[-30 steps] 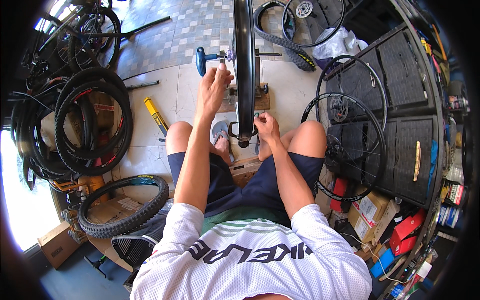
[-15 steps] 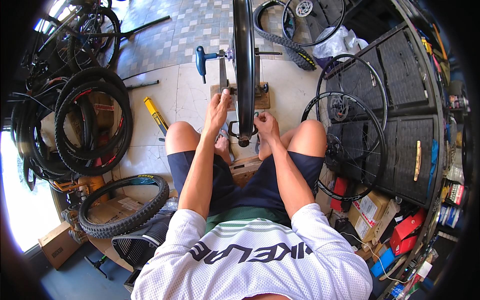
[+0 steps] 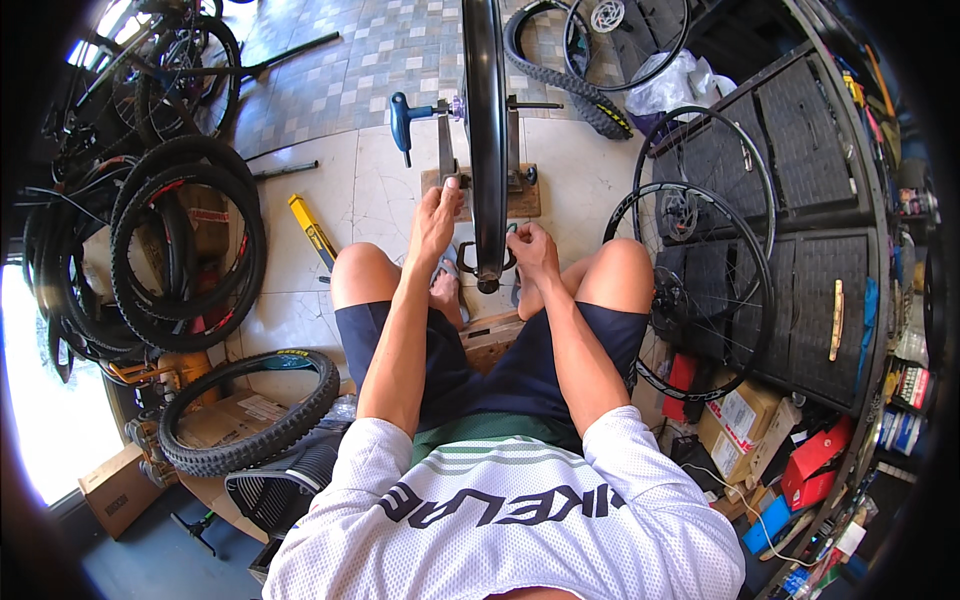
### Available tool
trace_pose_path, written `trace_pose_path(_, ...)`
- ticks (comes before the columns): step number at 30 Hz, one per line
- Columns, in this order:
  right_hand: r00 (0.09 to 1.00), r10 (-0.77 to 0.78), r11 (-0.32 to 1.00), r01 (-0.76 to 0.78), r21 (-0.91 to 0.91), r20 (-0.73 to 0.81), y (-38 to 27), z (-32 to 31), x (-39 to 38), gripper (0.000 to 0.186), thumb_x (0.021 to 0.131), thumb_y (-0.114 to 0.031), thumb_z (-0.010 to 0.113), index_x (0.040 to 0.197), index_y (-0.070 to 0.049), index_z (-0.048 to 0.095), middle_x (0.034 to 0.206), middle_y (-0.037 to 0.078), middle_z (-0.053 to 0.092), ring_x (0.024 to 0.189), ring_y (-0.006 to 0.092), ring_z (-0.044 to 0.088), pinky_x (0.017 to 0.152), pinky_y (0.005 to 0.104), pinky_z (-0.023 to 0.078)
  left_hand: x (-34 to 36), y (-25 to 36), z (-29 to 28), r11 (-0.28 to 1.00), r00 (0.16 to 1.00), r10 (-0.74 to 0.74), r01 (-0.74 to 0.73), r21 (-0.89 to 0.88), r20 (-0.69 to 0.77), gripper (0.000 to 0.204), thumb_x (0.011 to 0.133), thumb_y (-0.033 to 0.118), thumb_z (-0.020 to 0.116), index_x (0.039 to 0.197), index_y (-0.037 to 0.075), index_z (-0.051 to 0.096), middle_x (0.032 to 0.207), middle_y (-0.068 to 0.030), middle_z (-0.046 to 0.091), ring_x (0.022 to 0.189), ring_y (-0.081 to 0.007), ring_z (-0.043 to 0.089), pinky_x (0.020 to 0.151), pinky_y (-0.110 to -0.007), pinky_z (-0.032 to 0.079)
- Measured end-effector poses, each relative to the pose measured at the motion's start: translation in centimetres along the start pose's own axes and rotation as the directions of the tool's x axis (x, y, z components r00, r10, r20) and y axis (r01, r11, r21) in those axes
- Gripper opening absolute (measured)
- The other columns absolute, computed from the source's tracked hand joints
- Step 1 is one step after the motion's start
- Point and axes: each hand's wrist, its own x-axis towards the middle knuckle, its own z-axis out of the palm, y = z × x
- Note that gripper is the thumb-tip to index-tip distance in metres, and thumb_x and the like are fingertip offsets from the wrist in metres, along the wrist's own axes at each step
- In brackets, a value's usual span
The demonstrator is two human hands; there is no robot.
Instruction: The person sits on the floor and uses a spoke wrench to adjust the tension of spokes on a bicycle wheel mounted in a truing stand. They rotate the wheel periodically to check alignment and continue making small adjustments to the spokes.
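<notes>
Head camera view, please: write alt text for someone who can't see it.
A person's bare left hand and right hand flank a glossy black bicycle rim standing upright in a metal stand on a wooden base. A blue-handled tool juts left of the rim. Black rubber tyres cluster at left; black spoked wheels stand at right.

The left grip (image 3: 435,217) has moved down the metal upright (image 3: 446,148).

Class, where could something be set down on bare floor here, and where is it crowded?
Bare pale tiles lie between the yellow object and wooden base, and between that base and the spoked wheels at right. Crowded: around the upright black rim, with left hand and right hand close; the tires at left; the boxes at lower right.
</notes>
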Motion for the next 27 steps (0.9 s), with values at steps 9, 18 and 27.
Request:
trace_pose_path(9, 1.000, 0.011, 1.000, -0.011, -0.008, 0.005, -0.2, -0.1, 0.0, 0.035, 0.079, -0.032, 0.070, 0.086, 0.002, 0.065, 0.069, 0.011, 0.066, 0.064, 0.0241, 0.063, 0.062, 0.0369, 0.048, -0.2, -0.2, 0.2, 1.000, 1.000, -0.002, 0.002, 0.006, -0.001, 0.063, 0.098, 0.054, 0.051, 0.098, -0.008, 0.063, 0.093, -0.0143, 0.068, 0.085, -0.0176, 0.063, 0.079, -0.030, 0.051)
trace_pose_path(18, 1.000, 0.009, 1.000, -0.009, -0.015, 0.009, -0.2, 0.0, 0.0, 0.034, 0.079, -0.032, 0.071, 0.085, 0.002, 0.065, 0.069, 0.011, 0.066, 0.065, 0.0242, 0.064, 0.063, 0.0367, 0.049, 0.1, -0.7, 0.0, 1.000, 1.000, 0.003, -0.003, -0.007, -0.001, 0.063, 0.098, 0.053, 0.051, 0.098, -0.008, 0.063, 0.093, -0.0152, 0.069, 0.086, -0.0187, 0.064, 0.079, -0.031, 0.051)
trace_pose_path(27, 1.000, 0.025, 0.999, -0.024, -0.043, 0.010, -0.5, -0.3, -0.2, 0.033, 0.080, -0.031, 0.070, 0.085, 0.001, 0.065, 0.070, 0.011, 0.067, 0.065, 0.0233, 0.064, 0.063, 0.0364, 0.049, 0.1, -0.9, 0.2, 1.000, 1.000, -0.019, 0.019, -0.017, 0.002, 0.063, 0.098, 0.054, 0.051, 0.095, -0.008, 0.063, 0.089, -0.0142, 0.068, 0.082, -0.0172, 0.062, 0.077, -0.031, 0.050)
